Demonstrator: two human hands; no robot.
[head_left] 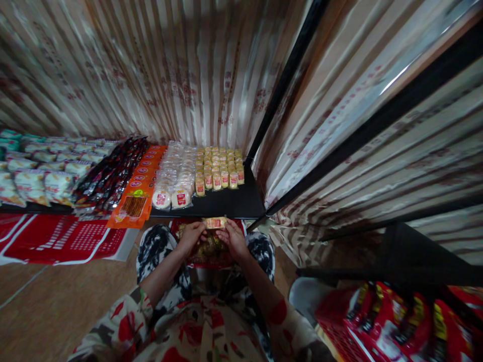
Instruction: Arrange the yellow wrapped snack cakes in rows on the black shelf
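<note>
A small yellow wrapped snack [215, 222] with a red label is held level between my two hands, just in front of the shelf edge. My left hand [193, 235] pinches its left end, and my right hand [233, 238] grips the right end. Below them, a red bag [211, 261] lies between my knees, with more yellowish packets in it that are partly hidden. Rows of similar yellow snacks [219, 168] stand on the black shelf [230, 202] beyond my hands.
Left of the yellow rows are round white packets [175, 173], orange packs [138, 186], dark packets [111, 173] and white packets [60, 187]. Black posts [287, 78] rise in front of draped curtains. A red basket [332, 317] with red bags stands at the lower right.
</note>
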